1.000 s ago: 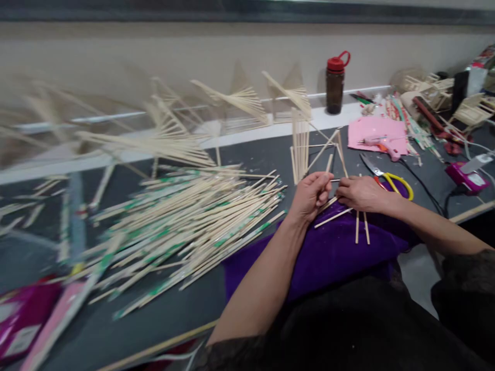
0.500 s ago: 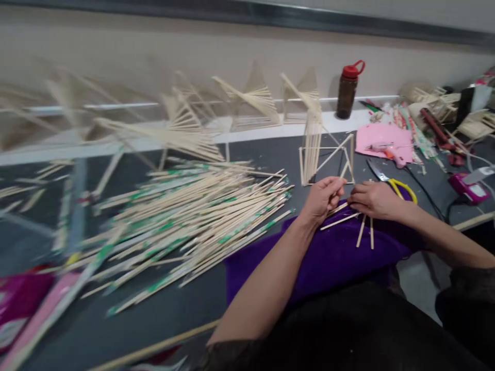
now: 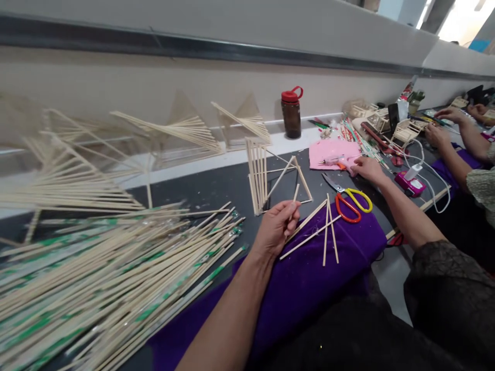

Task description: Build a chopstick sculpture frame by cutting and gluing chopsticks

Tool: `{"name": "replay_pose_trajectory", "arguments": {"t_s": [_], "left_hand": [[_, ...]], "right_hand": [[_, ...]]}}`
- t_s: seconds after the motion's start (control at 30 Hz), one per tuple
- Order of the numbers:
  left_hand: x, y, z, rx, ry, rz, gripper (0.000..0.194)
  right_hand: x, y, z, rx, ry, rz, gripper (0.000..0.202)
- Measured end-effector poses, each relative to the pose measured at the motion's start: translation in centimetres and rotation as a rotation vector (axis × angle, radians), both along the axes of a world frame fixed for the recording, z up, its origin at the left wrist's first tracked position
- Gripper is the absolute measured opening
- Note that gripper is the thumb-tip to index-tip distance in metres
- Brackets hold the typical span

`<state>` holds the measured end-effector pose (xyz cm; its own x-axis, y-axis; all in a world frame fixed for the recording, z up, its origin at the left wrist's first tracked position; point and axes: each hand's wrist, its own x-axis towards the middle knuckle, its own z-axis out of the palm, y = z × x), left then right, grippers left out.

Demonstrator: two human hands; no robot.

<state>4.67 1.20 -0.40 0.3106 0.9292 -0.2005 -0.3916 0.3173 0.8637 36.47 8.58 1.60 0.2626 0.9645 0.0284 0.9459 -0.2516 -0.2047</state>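
Note:
My left hand (image 3: 277, 225) is closed in a pinch around a short wooden stick (image 3: 296, 192) that points up from the fingers. Over to the right, my right hand (image 3: 371, 171) has its fingers on the handle of a pink glue gun (image 3: 339, 162), which lies on a pink sheet (image 3: 316, 148). Several loose sticks (image 3: 309, 238) are spread on a purple cloth (image 3: 309, 288) beside my left hand. Scissors (image 3: 350, 202) with one red and one yellow handle lie partly on that cloth. Just beyond my left hand stands a small stick frame (image 3: 257, 180).
A big heap of sticks in plastic sleeves (image 3: 127, 268) covers the left side. Twisted stick models (image 3: 181, 135) line the wall. A red-capped bottle (image 3: 291, 114) stands behind. At right are a magenta power block (image 3: 410, 184), white cables and another person's hands (image 3: 439, 135).
My right hand has left the sticks on the cloth and moved right to the glue gun. My left hand still pinches a stick. The view has turned to the right.

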Motion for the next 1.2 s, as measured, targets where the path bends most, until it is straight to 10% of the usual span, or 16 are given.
{"name": "replay_pose_trajectory", "arguments": {"t_s": [0.27, 1.2], "left_hand": [[-0.2, 0.1, -0.1, -0.014, 0.009, 0.007, 0.036], [-0.3, 0.0, -0.3, -0.056, -0.02, -0.046, 0.038]], "right_hand": [[-1.2, 2.9, 0.0, -0.119, 0.047, -0.06, 0.031], [-2.2, 5.0, -0.4, 0.225, 0.107, -0.127, 0.046]]}}
